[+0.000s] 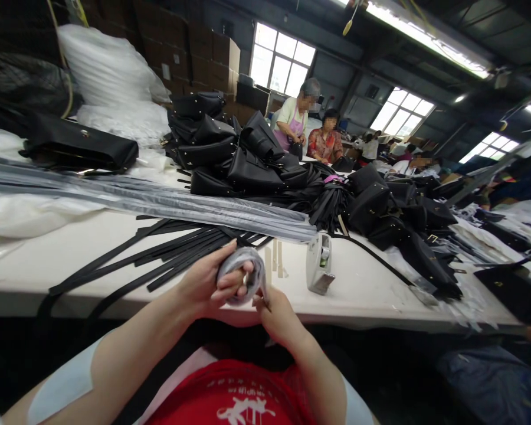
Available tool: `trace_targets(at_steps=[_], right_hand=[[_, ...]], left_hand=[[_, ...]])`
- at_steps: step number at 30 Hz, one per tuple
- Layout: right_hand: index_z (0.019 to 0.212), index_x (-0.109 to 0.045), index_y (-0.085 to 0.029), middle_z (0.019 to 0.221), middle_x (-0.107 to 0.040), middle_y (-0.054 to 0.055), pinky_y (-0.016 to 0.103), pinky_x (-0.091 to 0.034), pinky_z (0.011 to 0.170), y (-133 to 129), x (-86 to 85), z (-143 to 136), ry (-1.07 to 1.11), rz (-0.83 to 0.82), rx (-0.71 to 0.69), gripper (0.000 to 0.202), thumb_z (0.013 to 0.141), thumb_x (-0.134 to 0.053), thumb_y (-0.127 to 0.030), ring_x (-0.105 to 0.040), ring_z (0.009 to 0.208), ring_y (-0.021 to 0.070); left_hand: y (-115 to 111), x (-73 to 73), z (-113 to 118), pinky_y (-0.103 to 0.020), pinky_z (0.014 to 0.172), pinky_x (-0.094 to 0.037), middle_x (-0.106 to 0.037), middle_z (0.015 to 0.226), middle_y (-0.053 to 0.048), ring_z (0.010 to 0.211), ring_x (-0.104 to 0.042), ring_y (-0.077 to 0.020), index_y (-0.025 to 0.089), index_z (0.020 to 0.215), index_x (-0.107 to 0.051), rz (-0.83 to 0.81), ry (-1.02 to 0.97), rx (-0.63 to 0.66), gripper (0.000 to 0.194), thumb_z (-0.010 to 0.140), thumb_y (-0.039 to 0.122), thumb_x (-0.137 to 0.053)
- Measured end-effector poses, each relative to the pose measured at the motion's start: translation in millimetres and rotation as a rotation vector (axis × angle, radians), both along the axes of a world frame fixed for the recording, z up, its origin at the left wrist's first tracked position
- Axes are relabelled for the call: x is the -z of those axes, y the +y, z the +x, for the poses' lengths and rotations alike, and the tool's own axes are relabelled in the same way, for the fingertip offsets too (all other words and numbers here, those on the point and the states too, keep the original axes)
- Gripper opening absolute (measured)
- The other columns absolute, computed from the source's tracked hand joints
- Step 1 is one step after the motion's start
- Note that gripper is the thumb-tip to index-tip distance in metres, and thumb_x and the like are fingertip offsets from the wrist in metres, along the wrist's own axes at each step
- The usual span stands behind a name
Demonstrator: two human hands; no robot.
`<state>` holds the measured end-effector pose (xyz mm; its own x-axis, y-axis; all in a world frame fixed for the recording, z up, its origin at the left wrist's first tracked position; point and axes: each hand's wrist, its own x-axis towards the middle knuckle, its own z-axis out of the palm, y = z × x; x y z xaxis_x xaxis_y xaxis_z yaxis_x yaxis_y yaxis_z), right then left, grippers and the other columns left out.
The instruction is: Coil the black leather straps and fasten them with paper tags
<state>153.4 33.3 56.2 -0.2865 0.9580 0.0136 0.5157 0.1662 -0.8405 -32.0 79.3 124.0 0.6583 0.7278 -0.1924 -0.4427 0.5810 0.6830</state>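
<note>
A coil of strap in greyish clear plastic wrapping [257, 268] is wound around the fingers of my left hand [206, 280], just above the table's front edge. The fingers curl through the middle of the coil. Below and to the right, my right hand [279, 316] pinches the hanging end of the wrapped strap. Behind the coil, a long bundle of plastic-wrapped straps [194, 203] lies across the table. Loose black straps [159, 254] are spread to the left, some drooping over the front edge.
A tape dispenser [319, 268] stands right of my hands, beside short tan strips [274, 258]. Black handbags [252, 168] are heaped behind, with more bags [402, 218] at the right. White foam wrap [110, 71] is stacked at the left. Two people work across the table.
</note>
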Motion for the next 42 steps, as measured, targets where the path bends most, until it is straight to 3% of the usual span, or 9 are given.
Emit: trace_targets(at_steps=[6,9,12,19,27,30,33,37,42], right_hand=[[0.102,-0.07,-0.016,0.076,-0.063,0.001,0.023,-0.046,0.071,-26.2,-23.0,-11.1,0.29,-0.389,-0.528,0.027,0.092,-0.049,-0.029,-0.058,0.073,0.0121],[0.103,-0.07,-0.014,0.074,-0.064,0.003,0.021,-0.045,0.062,-28.5,-43.0,6.4,0.462,-0.45,-0.519,0.033,0.091,-0.054,-0.04,-0.057,0.065,0.0107],[0.09,-0.069,-0.013,0.064,-0.062,0.003,0.02,-0.038,0.048,-10.0,-41.8,35.8,0.58,-0.388,-0.242,0.037,0.086,-0.058,-0.048,-0.049,0.049,0.0089],[0.087,-0.069,-0.016,0.081,-0.067,0.005,0.029,-0.045,0.074,34.5,-10.7,74.7,-0.182,0.005,-0.015,0.026,0.083,-0.06,-0.04,-0.059,0.077,0.0176],[0.098,-0.064,-0.016,0.07,-0.06,-0.001,0.026,-0.041,0.066,21.3,30.7,37.9,-0.124,-0.027,0.044,0.023,0.084,-0.06,-0.034,-0.054,0.066,0.0139],[0.092,-0.065,-0.015,0.061,-0.057,-0.002,0.024,-0.04,0.058,8.5,33.5,15.0,0.062,-0.29,-0.115,0.027,0.093,-0.045,-0.034,-0.05,0.054,0.0105],[0.096,-0.062,-0.014,0.06,-0.058,-0.002,0.022,-0.037,0.048,-3.6,14.6,-0.3,0.436,-0.6,-0.398,0.034,0.093,-0.045,-0.044,-0.047,0.044,0.0088],[0.091,-0.06,-0.015,0.049,-0.047,-0.007,0.026,-0.046,0.054,-2.6,-16.0,3.4,0.898,-0.688,-0.293,0.033,0.092,-0.045,-0.044,-0.035,0.034,0.0066],[0.096,-0.064,-0.014,0.048,-0.035,-0.008,0.03,-0.047,0.055,8.1,-29.6,26.7,0.912,-0.642,-0.038,0.063,0.095,-0.019,-0.057,-0.021,0.033,0.0076]], left_hand=[[17.3,15.5,9.8,-0.036,0.085,-0.046,-0.065,0.078,-0.006,0.076,-0.061,-0.0217,0.014,0.098,-0.062,0.768,0.572,-0.763,0.048,0.094,0.054,-0.036],[11.5,46.0,18.3,-0.037,0.084,-0.043,-0.064,0.094,-0.012,0.088,-0.059,-0.0253,0.014,0.094,-0.06,1.039,0.877,-0.58,0.053,0.093,0.058,-0.029],[-1.9,60.7,23.7,-0.033,0.065,-0.043,-0.061,0.073,-0.006,0.066,-0.056,-0.021,0.018,0.081,-0.056,1.084,0.897,-0.215,0.053,0.092,0.061,-0.027],[-11.8,52.8,18.9,-0.023,0.036,-0.027,-0.04,0.039,0.006,0.03,-0.031,-0.0096,0.016,0.079,-0.062,0.418,0.533,0.339,0.059,0.088,0.067,-0.035],[21.0,30.6,-0.7,-0.024,0.052,-0.045,-0.029,0.038,0.008,0.033,-0.032,-0.0088,0.004,0.087,-0.068,-0.021,0.092,0.017,0.063,0.097,0.05,-0.027],[29.6,21.0,3.6,-0.03,0.071,-0.049,-0.045,0.054,0.003,0.047,-0.045,-0.0111,0.007,0.094,-0.064,0.145,0.03,-0.26,0.049,0.096,0.046,-0.034],[24.9,37.6,18.0,-0.033,0.074,-0.046,-0.057,0.073,-0.004,0.069,-0.055,-0.019,0.014,0.094,-0.058,0.554,0.353,-0.514,0.043,0.089,0.054,-0.046],[4.9,74.3,32.1,-0.033,0.065,-0.039,-0.055,0.071,-0.005,0.064,-0.051,-0.0212,0.018,0.084,-0.056,1.053,0.815,-0.317,0.04,0.089,0.054,-0.039],[-4.2,83.8,35.0,-0.029,0.057,-0.033,-0.053,0.06,-0.001,0.056,-0.051,-0.0183,0.021,0.072,-0.058,1.011,1.014,-0.15,0.043,0.092,0.051,-0.034]])
